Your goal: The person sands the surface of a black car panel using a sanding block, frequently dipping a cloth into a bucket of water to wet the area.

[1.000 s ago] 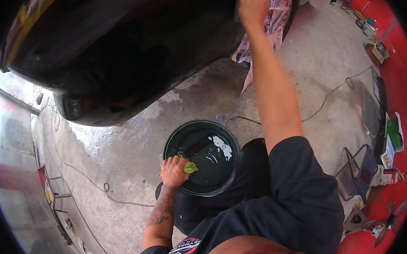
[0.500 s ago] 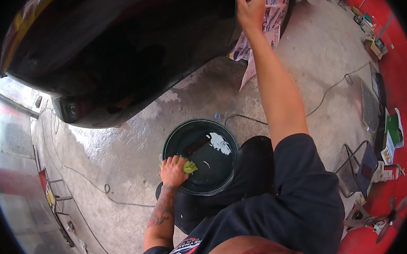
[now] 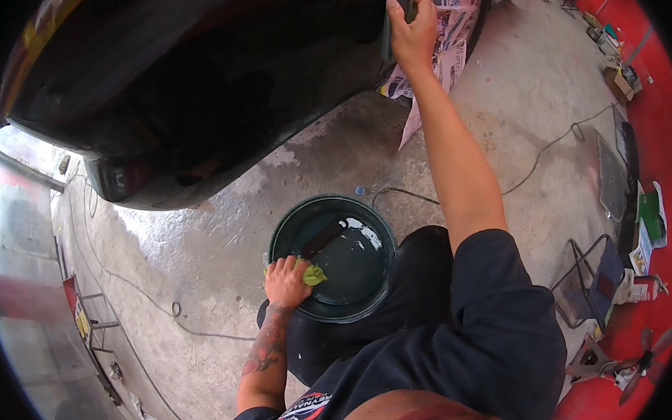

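Observation:
My left hand (image 3: pixel 286 278) is closed on a yellow-green cloth (image 3: pixel 314 274) at the left rim of a dark green bucket (image 3: pixel 383 292). Water fills part of the bucket, with a long dark object (image 3: pixel 322 237) in it. My right arm reaches up to the black car body panel (image 3: pixel 220 78). There my right hand (image 3: pixel 414 32) grips a dark, flat block (image 3: pixel 395 2) against the panel, right beside pink-tinted newspaper masking (image 3: pixel 455 41) that hangs down the car.
Cables (image 3: pixel 535 165) cross the concrete floor (image 3: pixel 177 258). Along the red right wall are boxes (image 3: pixel 619 89), a folding chair (image 3: pixel 586 279), a can (image 3: pixel 641 290) and a fan (image 3: pixel 641 361). A metal shutter (image 3: pixel 15 253) and a rack (image 3: pixel 97 325) stand at the left.
My right hand has shifted slightly down along the panel with the block. My left hand stays at the bucket with the cloth, and the glint on the water has changed shape.

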Available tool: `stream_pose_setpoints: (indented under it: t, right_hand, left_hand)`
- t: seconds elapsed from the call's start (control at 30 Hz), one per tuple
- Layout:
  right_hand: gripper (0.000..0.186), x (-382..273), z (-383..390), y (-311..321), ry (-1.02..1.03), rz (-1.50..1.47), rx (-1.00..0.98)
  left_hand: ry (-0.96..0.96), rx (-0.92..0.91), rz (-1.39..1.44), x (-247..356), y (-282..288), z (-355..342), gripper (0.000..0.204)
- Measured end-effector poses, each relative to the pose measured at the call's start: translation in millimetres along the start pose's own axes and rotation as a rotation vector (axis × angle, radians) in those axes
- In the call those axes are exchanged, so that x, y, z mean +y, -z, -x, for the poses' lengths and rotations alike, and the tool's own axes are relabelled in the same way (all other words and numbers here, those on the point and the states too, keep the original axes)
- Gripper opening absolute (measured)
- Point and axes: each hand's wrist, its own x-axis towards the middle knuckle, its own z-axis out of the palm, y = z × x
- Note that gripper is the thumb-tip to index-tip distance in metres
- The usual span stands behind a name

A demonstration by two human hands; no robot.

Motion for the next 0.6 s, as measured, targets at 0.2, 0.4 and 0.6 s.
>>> stream_pose_setpoints:
  t: [0.2,0.4,0.6]
  right_hand:
    - [0.044,-17.6,-71.7,1.1,-0.021,-0.104,0.044]
    - [0.046,-6.2,28.7,-2.3,-0.093,-0.151,-0.021]
    - [0.048,11.1,102.5,-7.1,-0.117,-0.1,-0.025]
  left_hand:
    - [-0.033,0.0,-0.013,-2.0,-3.0,-1.8,0.044]
    - [-0.008,-0.026,-0.031,-3.2,-0.5,-0.2,0.045]
    - [-0.014,-0.02,-0.02,-3.3,-4.2,0.7,0.045]
